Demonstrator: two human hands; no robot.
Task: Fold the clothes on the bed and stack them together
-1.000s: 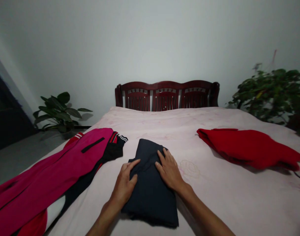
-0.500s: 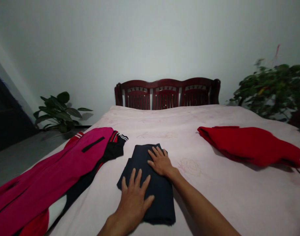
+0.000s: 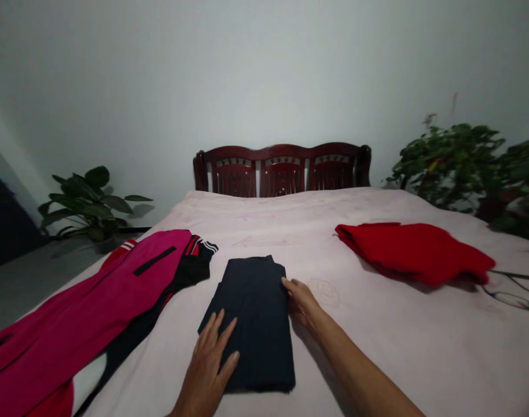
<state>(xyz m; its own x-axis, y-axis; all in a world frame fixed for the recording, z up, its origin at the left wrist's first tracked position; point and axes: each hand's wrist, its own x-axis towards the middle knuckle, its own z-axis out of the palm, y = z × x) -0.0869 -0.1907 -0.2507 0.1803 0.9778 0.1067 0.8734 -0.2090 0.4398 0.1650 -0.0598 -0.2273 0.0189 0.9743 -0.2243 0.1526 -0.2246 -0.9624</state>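
A folded dark navy garment (image 3: 251, 318) lies flat on the pale pink bedsheet (image 3: 325, 243) in front of me. My left hand (image 3: 208, 365) rests on its near left corner, fingers stretched out flat. My right hand (image 3: 302, 301) touches the garment's right edge, fingers extended along the side. Neither hand grips anything.
A magenta jacket (image 3: 82, 313) over black and red clothes lies at the left. A folded red garment (image 3: 412, 252) sits at the right, with glasses (image 3: 514, 298) beside it. A dark wooden headboard (image 3: 282, 171) stands at the far end. Potted plants (image 3: 459, 162) flank the bed.
Both hands slid off the top of the navy garment toward its edges: the left to the near left corner, the right to the right side. The garment lies flatter.
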